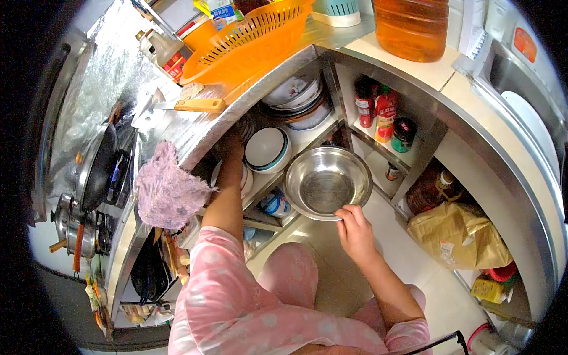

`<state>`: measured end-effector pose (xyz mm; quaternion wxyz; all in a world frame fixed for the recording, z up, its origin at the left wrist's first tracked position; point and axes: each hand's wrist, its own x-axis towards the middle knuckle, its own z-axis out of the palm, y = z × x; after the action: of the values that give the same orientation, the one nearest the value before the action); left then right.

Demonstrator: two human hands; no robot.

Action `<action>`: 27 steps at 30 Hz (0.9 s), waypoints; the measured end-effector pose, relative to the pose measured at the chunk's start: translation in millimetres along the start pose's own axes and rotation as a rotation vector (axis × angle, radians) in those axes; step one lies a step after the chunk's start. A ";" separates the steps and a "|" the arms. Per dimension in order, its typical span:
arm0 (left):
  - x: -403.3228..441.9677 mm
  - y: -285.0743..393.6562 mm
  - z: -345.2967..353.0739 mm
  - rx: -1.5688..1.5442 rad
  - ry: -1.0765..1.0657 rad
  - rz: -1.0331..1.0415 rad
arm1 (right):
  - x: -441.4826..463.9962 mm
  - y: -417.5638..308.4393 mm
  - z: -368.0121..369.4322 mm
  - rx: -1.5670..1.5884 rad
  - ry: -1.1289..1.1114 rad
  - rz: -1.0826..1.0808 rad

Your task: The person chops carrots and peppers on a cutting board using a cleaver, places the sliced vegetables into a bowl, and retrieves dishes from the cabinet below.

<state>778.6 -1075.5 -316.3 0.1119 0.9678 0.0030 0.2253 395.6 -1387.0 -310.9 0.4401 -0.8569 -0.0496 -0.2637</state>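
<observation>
My right hand [354,228] pinches the near rim of a shiny stainless steel basin [326,183], which is held over the floor in front of the cabinet. The basin's bottom is bare. My left hand [231,145] reaches deep into the dark shelf under the counter, beside a stack of white bowls [265,148]. Its fingers are lost in shadow, so what they touch cannot be made out. Behind the bowls stands a second stack of bowls and basins [296,100]. A pink cloth [168,186] hangs over the counter edge next to my left forearm.
Sauce bottles [386,112] and a dark jar [403,133] stand on the right shelf. Below is a brown paper bag [458,234]. On the counter are an orange basket [248,44], a wooden-handled knife [200,105] and a jug of amber liquid [411,29]. A wok [100,165] sits left.
</observation>
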 end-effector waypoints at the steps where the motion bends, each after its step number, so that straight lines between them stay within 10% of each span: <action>1: -0.2 -4.1 2.6 0.008 0.001 0.001 | -0.2 -0.2 0.2 0.006 0.003 0.002; 13: -37.3 -5.5 0.0 0.337 0.345 0.116 | -1.3 -1.8 3.9 0.005 -0.006 0.005; 27: -59.6 44.8 -69.5 0.170 0.161 0.078 | -0.4 9.0 11.3 0.058 0.068 -0.027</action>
<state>692.7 -1107.6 -271.8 0.0199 0.9520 -0.0064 0.3053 402.7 -1383.6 -323.0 0.4625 -0.8337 -0.0540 -0.2969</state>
